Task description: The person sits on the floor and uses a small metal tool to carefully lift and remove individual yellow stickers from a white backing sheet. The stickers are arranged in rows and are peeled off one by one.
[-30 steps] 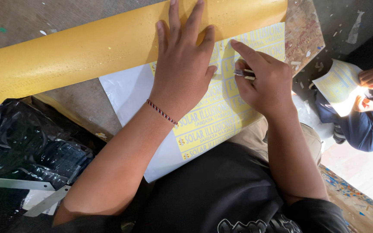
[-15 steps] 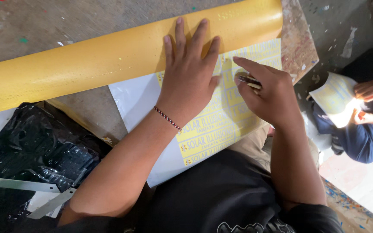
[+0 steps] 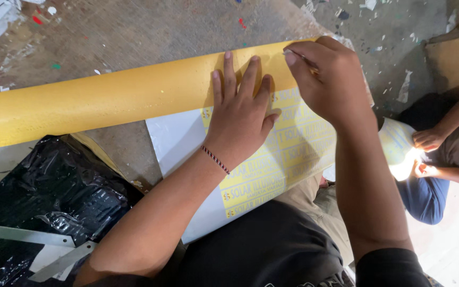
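The person's left hand (image 3: 238,114) lies flat, fingers spread, palm down on the sheet of yellow stickers (image 3: 277,159), fingertips reaching onto the yellow roll (image 3: 107,101) just beyond it; pressed that way it seems to pin the sheet so it cannot slide. The right hand (image 3: 328,79), just beside the left and a little farther out, is pressed together around a thin tool (image 3: 297,57), thumb and forefinger pinching it, its tip down where the sheet's top edge meets the roll; what kind of tool it is I cannot tell. The sheet rests across the person's lap and up against the roll. Below the left forearm sits crumpled black plastic (image 3: 43,202) with pale metal strips (image 3: 33,236) on it. To the right of the pinching hand, well apart, another person's hands (image 3: 426,141) work a pale sheet (image 3: 397,146). The concrete floor (image 3: 134,37) past the roll is flecked with paper scraps.
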